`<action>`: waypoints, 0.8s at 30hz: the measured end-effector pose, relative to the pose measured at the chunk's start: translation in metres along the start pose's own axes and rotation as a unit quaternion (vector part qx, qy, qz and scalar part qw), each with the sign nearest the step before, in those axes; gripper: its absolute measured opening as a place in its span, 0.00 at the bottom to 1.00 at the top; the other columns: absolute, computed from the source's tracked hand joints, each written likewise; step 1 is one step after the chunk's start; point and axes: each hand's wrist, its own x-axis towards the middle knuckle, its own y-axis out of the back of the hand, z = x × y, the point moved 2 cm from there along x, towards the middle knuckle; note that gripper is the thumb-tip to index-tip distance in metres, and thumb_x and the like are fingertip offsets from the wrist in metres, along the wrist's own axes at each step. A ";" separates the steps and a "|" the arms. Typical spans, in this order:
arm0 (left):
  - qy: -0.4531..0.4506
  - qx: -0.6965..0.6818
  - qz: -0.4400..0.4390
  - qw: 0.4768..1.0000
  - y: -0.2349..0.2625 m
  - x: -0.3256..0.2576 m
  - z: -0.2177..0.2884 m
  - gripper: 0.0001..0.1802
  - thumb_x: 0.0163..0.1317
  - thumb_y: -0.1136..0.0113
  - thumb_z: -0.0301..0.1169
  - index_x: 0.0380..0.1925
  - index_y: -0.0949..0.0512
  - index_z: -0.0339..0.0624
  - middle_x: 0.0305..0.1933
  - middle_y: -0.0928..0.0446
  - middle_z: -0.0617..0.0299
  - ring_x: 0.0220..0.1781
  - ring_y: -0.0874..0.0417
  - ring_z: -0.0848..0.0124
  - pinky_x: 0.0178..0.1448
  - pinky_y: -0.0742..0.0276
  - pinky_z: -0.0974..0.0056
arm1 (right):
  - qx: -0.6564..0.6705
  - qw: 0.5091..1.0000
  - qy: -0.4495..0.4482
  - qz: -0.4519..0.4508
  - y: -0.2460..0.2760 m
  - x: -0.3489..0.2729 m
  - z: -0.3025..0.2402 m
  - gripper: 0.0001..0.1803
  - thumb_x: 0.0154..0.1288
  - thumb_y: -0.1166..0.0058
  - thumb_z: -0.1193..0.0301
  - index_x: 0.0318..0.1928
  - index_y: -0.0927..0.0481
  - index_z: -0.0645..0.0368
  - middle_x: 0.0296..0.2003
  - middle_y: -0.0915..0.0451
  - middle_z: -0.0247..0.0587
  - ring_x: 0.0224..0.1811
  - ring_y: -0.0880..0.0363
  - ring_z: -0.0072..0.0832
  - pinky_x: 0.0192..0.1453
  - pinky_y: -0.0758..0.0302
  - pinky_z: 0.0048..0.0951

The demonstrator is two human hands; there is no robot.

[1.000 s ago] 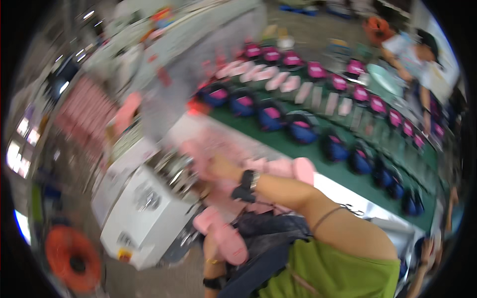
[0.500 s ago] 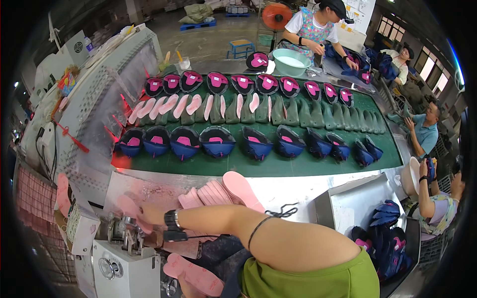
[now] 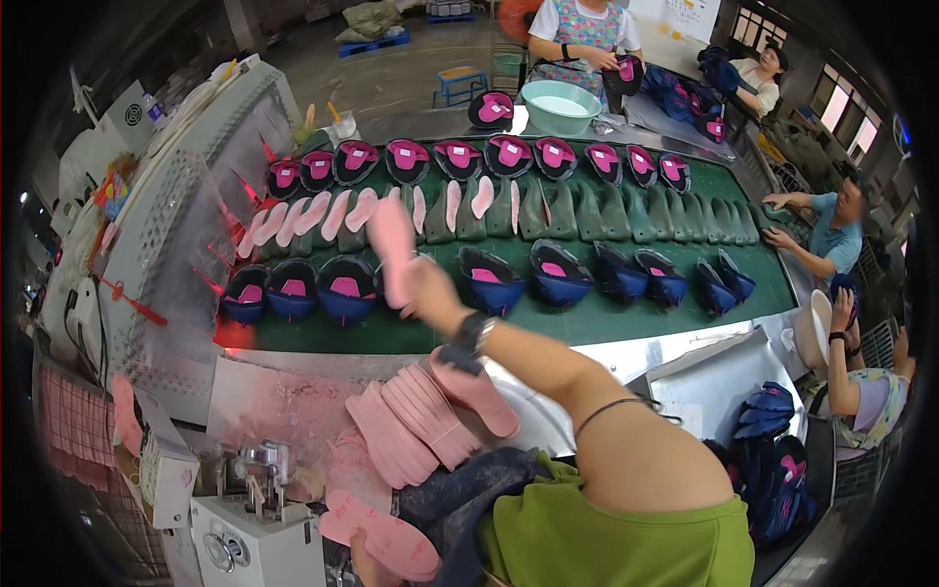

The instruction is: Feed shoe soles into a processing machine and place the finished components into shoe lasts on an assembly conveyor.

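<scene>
My right hand (image 3: 430,293) is raised over the green conveyor belt (image 3: 421,339), its fingers closed on the heel end of a pink insole (image 3: 393,245). That insole points up toward a row of dark green shoe lasts (image 3: 597,215), several with pink pieces on their soles. Low in the view, my left hand (image 3: 366,565) grips another pink insole (image 3: 381,533); most of its fingers are hidden beneath. Between my hands and the belt leans a stack of pink insoles (image 3: 411,416). Blue shoe uppers (image 3: 561,276) stand along the belt's near side, partly hidden by my right hand.
A small grey-white machine (image 3: 262,538) with metal rollers stands at lower left. Uppers with pink linings (image 3: 406,159) line the belt's far side. A metal box (image 3: 719,377) and a pile of blue uppers (image 3: 768,470) sit right. Several co-workers, one in a floral apron (image 3: 585,39), work around.
My right hand has moved from the machine up and right over the belt, carrying an insole. My left hand still holds its insole. The whole view has shifted slightly.
</scene>
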 end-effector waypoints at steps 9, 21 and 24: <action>0.081 -0.005 -0.127 0.989 -0.056 0.005 0.005 0.31 0.66 0.57 0.53 0.62 0.32 0.47 0.55 0.25 0.58 0.56 0.26 0.59 0.60 0.29 0.53 | -0.455 0.802 0.028 0.386 0.394 0.032 0.038 0.18 0.53 0.48 0.75 0.46 0.20 0.63 0.37 0.18 0.64 0.45 0.19 0.55 0.51 0.24 0.49; -0.121 0.121 0.029 0.985 -0.106 0.006 0.003 0.25 0.64 0.49 0.35 0.59 0.32 0.37 0.56 0.24 0.52 0.57 0.22 0.56 0.62 0.26 0.52 | -0.158 0.966 0.194 0.060 0.079 -0.038 -0.021 0.08 0.63 0.50 0.75 0.40 0.19 0.59 0.38 0.20 0.48 0.37 0.22 0.41 0.42 0.25 0.33; -0.138 0.108 0.078 0.981 -0.105 0.008 0.009 0.21 0.64 0.47 0.32 0.55 0.28 0.34 0.51 0.22 0.52 0.52 0.19 0.57 0.58 0.23 0.53 | -0.293 0.907 0.212 -0.214 -0.030 -0.150 -0.014 0.18 0.64 0.43 0.56 0.37 0.22 0.59 0.30 0.24 0.42 0.28 0.27 0.26 0.33 0.29 0.29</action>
